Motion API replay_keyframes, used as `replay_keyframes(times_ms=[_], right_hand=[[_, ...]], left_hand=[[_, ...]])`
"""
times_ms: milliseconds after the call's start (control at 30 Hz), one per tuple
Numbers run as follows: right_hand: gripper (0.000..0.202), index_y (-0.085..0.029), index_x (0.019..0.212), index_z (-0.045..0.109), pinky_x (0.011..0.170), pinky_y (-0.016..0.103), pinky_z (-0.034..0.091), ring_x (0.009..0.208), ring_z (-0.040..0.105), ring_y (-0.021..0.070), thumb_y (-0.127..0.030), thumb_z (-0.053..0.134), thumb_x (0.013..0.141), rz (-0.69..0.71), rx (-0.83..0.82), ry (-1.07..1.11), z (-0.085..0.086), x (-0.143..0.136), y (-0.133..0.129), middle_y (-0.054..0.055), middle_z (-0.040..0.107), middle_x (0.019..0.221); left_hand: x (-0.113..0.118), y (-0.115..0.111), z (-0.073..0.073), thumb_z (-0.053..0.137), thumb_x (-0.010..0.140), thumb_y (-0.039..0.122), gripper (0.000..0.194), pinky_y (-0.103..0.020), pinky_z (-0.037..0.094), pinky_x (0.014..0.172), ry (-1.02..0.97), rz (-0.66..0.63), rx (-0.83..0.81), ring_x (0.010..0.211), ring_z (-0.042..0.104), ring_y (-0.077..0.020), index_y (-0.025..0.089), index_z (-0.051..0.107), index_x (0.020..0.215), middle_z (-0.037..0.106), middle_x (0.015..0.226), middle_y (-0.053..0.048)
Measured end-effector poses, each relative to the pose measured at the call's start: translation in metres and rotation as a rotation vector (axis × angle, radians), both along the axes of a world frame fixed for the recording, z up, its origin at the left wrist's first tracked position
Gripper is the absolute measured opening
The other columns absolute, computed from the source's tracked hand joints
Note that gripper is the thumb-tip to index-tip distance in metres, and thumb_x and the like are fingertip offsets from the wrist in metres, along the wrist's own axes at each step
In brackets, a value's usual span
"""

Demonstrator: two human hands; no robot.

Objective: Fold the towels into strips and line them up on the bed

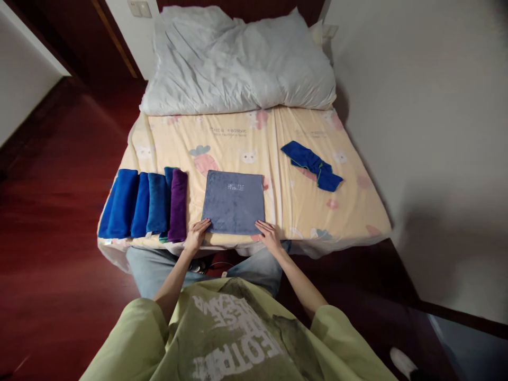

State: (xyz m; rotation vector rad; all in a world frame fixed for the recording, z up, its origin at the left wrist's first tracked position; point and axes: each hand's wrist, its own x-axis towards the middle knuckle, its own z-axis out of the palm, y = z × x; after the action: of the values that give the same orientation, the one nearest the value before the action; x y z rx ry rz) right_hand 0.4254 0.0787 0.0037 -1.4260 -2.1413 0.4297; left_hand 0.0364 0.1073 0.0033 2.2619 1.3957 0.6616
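Observation:
A grey-blue towel (pixel 233 203) with small pale lettering lies spread flat on the bed in front of me. My left hand (pixel 197 234) rests at its near left corner, fingers stretched out over the edge. At the near right corner, my right hand (pixel 270 236) touches the cloth with its fingers extended and slightly apart. Both thumbs are hard to make out. Left of the towel lies a row of several folded towels, among them a purple towel (pixel 178 206) and a bright blue towel (pixel 123 203).
A crumpled blue cloth with green edging (pixel 311 163) lies on the right of the bed. Yellow patterned bedding (pixel 238 151) covers the mattress. A bunched pale quilt (pixel 242 63) fills the head end. A white wall (pixel 428 132) stands to the right.

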Motion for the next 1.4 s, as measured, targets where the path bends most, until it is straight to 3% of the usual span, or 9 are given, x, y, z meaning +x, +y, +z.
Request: replay_keyframes(times_ms=[200,400,533,767,1000,1167,1267,1400], right_hand=[[0.049,-0.025,0.125,0.072,0.107,0.049,0.052,0.127,0.063,0.0227,-0.007,0.04,0.091,0.013,0.052,0.072,-0.01,0.009,-0.009,0.006,0.07,0.128],[0.047,-0.026,0.127,0.07,0.108,0.048,0.053,0.129,0.061,0.0212,-0.012,0.036,0.098,0.091,0.051,0.095,-0.008,0.027,-0.027,0.005,0.067,0.133],[0.047,-0.028,0.123,0.072,0.106,0.048,0.054,0.126,0.063,0.0204,-0.012,0.035,0.099,0.06,0.028,0.104,-0.006,0.027,-0.04,0.004,0.069,0.129],[0.045,-0.029,0.114,0.076,0.101,0.048,0.055,0.12,0.067,0.0222,-0.012,0.038,0.097,-0.002,0.009,0.145,-0.003,0.021,-0.04,0.004,0.073,0.121],[0.044,-0.027,0.114,0.076,0.103,0.043,0.054,0.117,0.069,0.0204,-0.012,0.042,0.091,-0.074,-0.134,0.34,-0.006,0.03,-0.032,0.003,0.074,0.12],[0.031,-0.021,0.107,0.078,0.092,0.038,0.058,0.099,0.073,0.0239,-0.03,0.055,0.087,-0.295,-0.284,0.497,-0.013,0.032,-0.013,0.008,0.078,0.106],[0.034,-0.017,0.099,0.077,0.081,0.039,0.06,0.087,0.073,0.0258,-0.043,0.059,0.085,-0.374,-0.294,0.548,-0.017,0.031,0.002,0.011,0.078,0.096],[0.043,-0.016,0.099,0.075,0.075,0.037,0.057,0.08,0.071,0.0253,-0.052,0.057,0.085,-0.431,-0.285,0.533,-0.021,0.028,0.016,0.013,0.077,0.093]], left_hand=[[-0.014,-0.004,-0.002,0.038,0.092,0.013,0.047,-0.051,0.046,0.114,-0.139,-0.069,-0.021,0.135,0.055,-0.022,0.02,0.069,0.126,0.066,0.134,-0.009],[-0.021,-0.021,-0.002,0.036,0.095,0.015,0.047,-0.05,0.043,0.117,-0.1,-0.155,-0.014,0.137,0.053,-0.0217,0.019,0.067,0.13,0.064,0.137,-0.01],[-0.022,-0.039,-0.007,0.034,0.097,0.015,0.047,-0.049,0.041,0.118,-0.085,-0.176,-0.006,0.136,0.054,-0.0204,0.018,0.066,0.131,0.063,0.139,-0.01],[-0.017,-0.041,-0.016,0.035,0.098,0.017,0.043,-0.048,0.043,0.116,-0.147,-0.057,-0.011,0.128,0.061,-0.02,0.02,0.069,0.125,0.067,0.133,-0.008],[-0.005,-0.033,-0.006,0.044,0.096,0.025,0.033,-0.041,0.053,0.103,-0.288,0.195,-0.077,0.112,0.069,-0.0221,0.021,0.075,0.108,0.076,0.114,-0.008],[0.002,-0.023,0.002,0.052,0.092,0.036,0.031,-0.032,0.057,0.087,-0.307,0.369,-0.151,0.092,0.073,-0.0219,0.017,0.074,0.106,0.077,0.102,-0.008],[0.007,-0.013,0.007,0.052,0.093,0.045,0.037,-0.027,0.055,0.074,-0.297,0.442,-0.176,0.075,0.07,-0.0186,0.015,0.072,0.104,0.076,0.088,-0.007],[0.012,0.005,0.012,0.049,0.094,0.045,0.038,-0.026,0.053,0.076,-0.29,0.469,-0.156,0.08,0.07,-0.0192,0.016,0.072,0.103,0.076,0.092,-0.008]])
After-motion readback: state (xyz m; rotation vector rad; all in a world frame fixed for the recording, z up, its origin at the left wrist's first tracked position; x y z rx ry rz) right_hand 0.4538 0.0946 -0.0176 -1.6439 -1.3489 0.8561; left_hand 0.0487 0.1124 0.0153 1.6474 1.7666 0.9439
